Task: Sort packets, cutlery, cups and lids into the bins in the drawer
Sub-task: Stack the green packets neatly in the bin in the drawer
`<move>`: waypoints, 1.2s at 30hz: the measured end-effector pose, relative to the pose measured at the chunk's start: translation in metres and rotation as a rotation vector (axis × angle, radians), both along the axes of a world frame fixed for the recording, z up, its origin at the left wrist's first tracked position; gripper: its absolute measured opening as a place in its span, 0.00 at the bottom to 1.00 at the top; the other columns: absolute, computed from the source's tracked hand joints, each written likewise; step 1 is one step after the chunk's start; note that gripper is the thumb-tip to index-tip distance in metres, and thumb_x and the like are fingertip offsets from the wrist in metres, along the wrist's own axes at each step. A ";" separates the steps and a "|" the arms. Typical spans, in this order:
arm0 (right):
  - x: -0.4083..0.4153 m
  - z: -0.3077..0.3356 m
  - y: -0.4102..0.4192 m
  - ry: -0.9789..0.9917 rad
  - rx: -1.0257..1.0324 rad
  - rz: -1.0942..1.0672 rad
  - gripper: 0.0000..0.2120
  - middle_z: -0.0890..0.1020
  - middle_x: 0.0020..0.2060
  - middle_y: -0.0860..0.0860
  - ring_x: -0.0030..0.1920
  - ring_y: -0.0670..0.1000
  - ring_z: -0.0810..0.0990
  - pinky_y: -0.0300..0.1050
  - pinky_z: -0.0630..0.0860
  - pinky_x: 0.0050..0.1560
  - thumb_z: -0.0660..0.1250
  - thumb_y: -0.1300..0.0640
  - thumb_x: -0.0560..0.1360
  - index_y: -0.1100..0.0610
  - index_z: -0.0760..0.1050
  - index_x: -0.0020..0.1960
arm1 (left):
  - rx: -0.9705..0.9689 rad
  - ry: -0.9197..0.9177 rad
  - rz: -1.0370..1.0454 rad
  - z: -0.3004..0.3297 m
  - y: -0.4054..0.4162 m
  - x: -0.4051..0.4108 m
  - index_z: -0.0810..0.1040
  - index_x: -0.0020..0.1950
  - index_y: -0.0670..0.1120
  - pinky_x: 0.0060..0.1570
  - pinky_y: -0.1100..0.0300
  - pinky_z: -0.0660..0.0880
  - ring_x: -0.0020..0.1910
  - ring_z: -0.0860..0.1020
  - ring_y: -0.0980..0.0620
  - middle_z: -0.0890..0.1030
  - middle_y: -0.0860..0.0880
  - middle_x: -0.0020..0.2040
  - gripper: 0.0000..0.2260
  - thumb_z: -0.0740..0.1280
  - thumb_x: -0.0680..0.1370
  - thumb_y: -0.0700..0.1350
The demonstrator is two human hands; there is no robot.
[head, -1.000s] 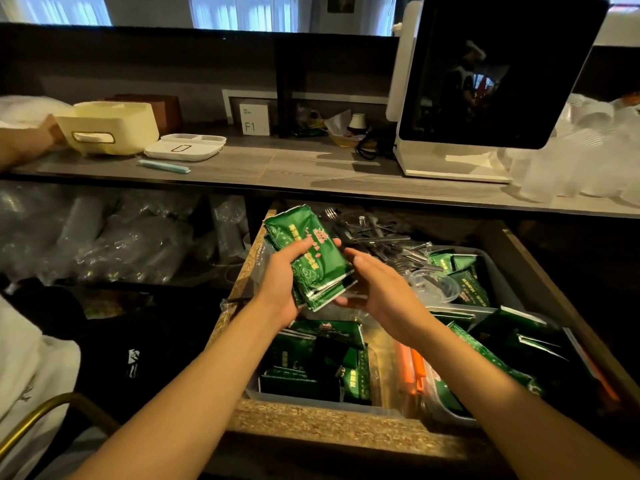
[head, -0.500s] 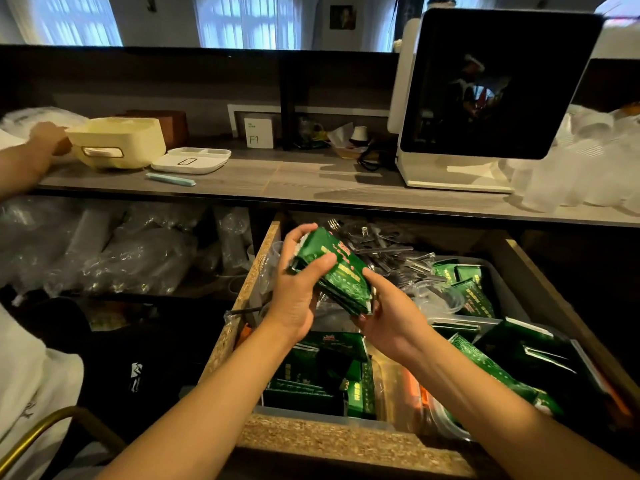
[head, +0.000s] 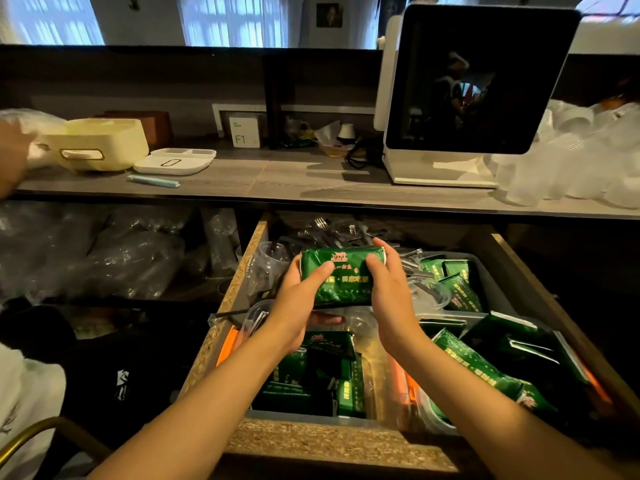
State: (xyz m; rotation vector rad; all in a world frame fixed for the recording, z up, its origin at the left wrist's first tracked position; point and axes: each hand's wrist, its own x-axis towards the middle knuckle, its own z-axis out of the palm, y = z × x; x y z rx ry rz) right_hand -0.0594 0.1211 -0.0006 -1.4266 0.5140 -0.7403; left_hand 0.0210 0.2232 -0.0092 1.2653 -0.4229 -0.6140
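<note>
Single head view, looking forward and down, close over open drawer (head: 349, 441); counter (head: 277, 183) beyond.

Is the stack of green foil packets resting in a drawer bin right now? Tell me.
No: the stack of green foil packets is held up above the drawer bins, gripped at its ends by the left hand and the right hand.

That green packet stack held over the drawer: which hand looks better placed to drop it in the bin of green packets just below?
Probably the left hand. It cups the green packet stack from beneath, directly above that bin; the right hand only steadies the side.
</note>
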 end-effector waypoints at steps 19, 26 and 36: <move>0.000 0.008 -0.016 -0.029 -0.175 0.251 0.11 0.85 0.44 0.52 0.44 0.49 0.84 0.44 0.80 0.44 0.72 0.64 0.73 0.53 0.82 0.53 | 0.201 0.006 -0.511 0.011 0.026 0.011 0.80 0.57 0.43 0.55 0.49 0.80 0.48 0.84 0.46 0.85 0.42 0.50 0.13 0.73 0.73 0.44; -0.003 -0.006 -0.025 0.216 -0.214 0.160 0.09 0.82 0.36 0.52 0.36 0.52 0.79 0.45 0.77 0.39 0.64 0.56 0.80 0.58 0.81 0.46 | -0.123 0.220 0.054 0.004 0.023 0.055 0.78 0.65 0.42 0.48 0.47 0.82 0.49 0.85 0.43 0.84 0.39 0.56 0.27 0.74 0.67 0.48; 0.004 -0.037 0.010 0.812 -1.124 0.672 0.24 0.82 0.58 0.53 0.57 0.54 0.80 0.45 0.76 0.53 0.73 0.47 0.73 0.58 0.76 0.65 | -0.079 0.301 0.150 -0.005 0.023 0.060 0.79 0.64 0.44 0.52 0.43 0.81 0.53 0.84 0.42 0.85 0.41 0.56 0.18 0.74 0.74 0.41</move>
